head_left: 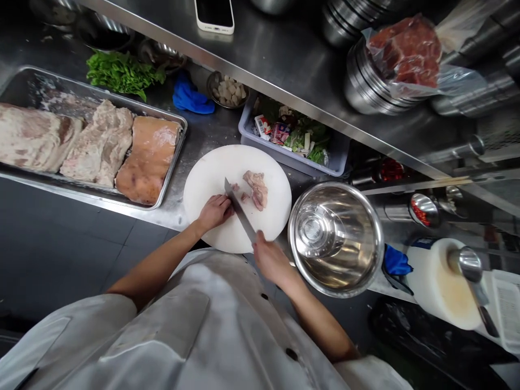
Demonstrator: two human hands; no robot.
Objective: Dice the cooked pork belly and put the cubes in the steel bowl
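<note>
My right hand (pixel 268 257) is wrapped round the handle of a kitchen knife (pixel 242 215), whose long blade points away from me across a round white cutting board (pixel 203 179). Close against the blade's left side, my left hand (pixel 216 211) is curled, its fingers pressing a small piece of meat that they mostly hide. To the right of the blade lies a larger piece of pale pink meat (pixel 257 189). Small scraps of meat (pixel 244 196) are between it and the knife.
Right of the board stands a large steel bowl (pixel 377 238). A metal tray (pixel 162 201) with several slabs of meat is on the left. Behind the board are a grey-blue bin (pixel 264 147) of scraps, a blue cloth (pixel 190 95) and leafy greens (pixel 122 73). A steel shelf (pixel 280 59) overhangs the back.
</note>
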